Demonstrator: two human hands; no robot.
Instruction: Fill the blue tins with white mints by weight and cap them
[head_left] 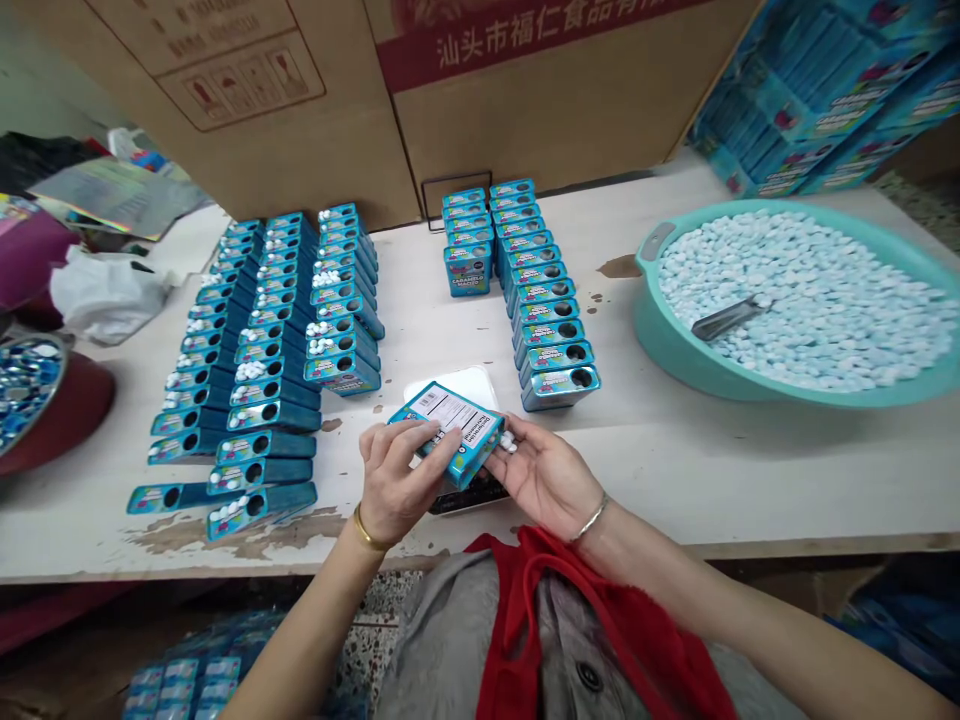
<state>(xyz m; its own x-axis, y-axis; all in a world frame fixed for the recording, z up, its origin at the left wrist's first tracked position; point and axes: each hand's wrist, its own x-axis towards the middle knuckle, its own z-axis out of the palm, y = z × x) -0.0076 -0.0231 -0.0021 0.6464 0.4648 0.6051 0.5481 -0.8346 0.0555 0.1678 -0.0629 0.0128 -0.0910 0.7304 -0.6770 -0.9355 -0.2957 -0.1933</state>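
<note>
My left hand [397, 478] grips a blue candy box [450, 425], tilted with its printed label side up. Just right of the box's end, my right hand [544, 475] is palm up with a few white candies [508, 441] by its fingers, which partly go under the box. Beneath the box is a small white scale [480, 382] with a dark front, mostly covered. To the right, a turquoise basin [697, 370] full of white candies [810, 290] has a metal scoop [726, 318] lying in it.
Rows of upright blue boxes [259, 445], several topped with candies, stand at left; two more rows [555, 335] stand right of centre. A red bowl [82, 400] is at far left. Cardboard cartons [555, 130] back the table; wrapped box stacks [817, 100] stand behind the basin.
</note>
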